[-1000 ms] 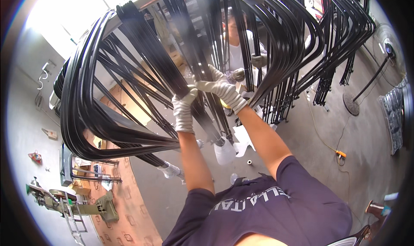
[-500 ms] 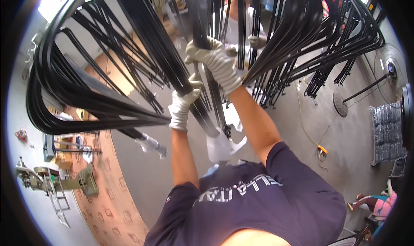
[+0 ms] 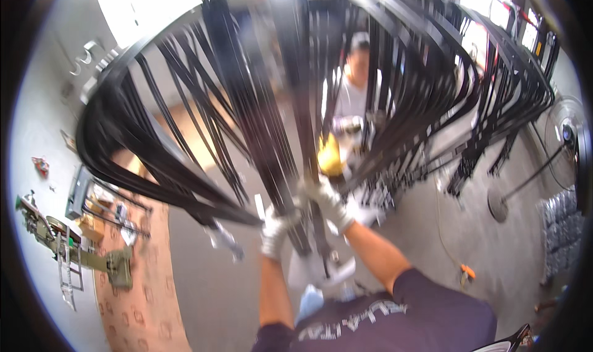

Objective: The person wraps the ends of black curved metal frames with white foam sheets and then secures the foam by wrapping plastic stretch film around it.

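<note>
Head view: left black bundle [image 3: 242, 99] hangs before me, long axis steep, top leaning left; my left fingers [image 3: 285, 217] clenched round it. My right fingers [image 3: 311, 190] grasp the near-upright right black bundle [image 3: 301, 105], lower than earlier.

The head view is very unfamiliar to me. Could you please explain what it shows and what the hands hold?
There is no machine here: a camera on a person's head looks down, and its fisheye lens bends straight edges. The gloved left hand grips a wide black bundle; the gloved right hand seems closed around a narrower black bundle, though blur hides details. More black strips curve around them, above a grey floor. A co-worker shows behind.
</note>
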Demonstrator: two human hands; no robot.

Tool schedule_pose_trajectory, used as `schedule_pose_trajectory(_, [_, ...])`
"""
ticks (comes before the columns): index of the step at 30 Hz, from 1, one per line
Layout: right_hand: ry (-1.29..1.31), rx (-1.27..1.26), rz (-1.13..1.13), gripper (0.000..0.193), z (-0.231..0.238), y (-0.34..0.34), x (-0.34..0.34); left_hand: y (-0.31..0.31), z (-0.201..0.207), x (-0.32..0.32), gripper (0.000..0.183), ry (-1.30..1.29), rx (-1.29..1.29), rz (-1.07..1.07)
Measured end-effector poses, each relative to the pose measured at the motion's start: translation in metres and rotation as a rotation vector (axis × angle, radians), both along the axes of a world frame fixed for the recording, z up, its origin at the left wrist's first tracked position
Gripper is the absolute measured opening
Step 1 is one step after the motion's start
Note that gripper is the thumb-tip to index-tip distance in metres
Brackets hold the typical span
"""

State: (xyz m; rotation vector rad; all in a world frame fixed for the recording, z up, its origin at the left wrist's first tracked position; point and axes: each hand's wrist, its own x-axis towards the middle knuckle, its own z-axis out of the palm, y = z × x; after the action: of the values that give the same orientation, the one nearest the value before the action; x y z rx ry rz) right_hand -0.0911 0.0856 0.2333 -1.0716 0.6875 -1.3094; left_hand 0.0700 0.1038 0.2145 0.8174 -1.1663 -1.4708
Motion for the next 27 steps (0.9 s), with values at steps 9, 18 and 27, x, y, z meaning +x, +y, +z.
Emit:
schedule_pose_trajectory(9, [-0.177, 0.267, -0.074, 0.043, 0.095, 0.007, 0.007, 0.019, 0.023, -0.001, 0.04, 0.147, 0.061, -0.059])
schedule_pose_trajectory(18, [-0.06, 0.308, -0.029, 0.05, 0.143, -0.022, 0.001, 0.006, 0.024, -0.01, 0.048, 0.078, 0.025, -0.091])
schedule_pose_trajectory(27, [0.548, -0.317, -0.772, 0.047, 0.2, -0.078, 0.014, 0.003, 0.029, -0.017, 0.027, 0.176, -0.017, 0.024])
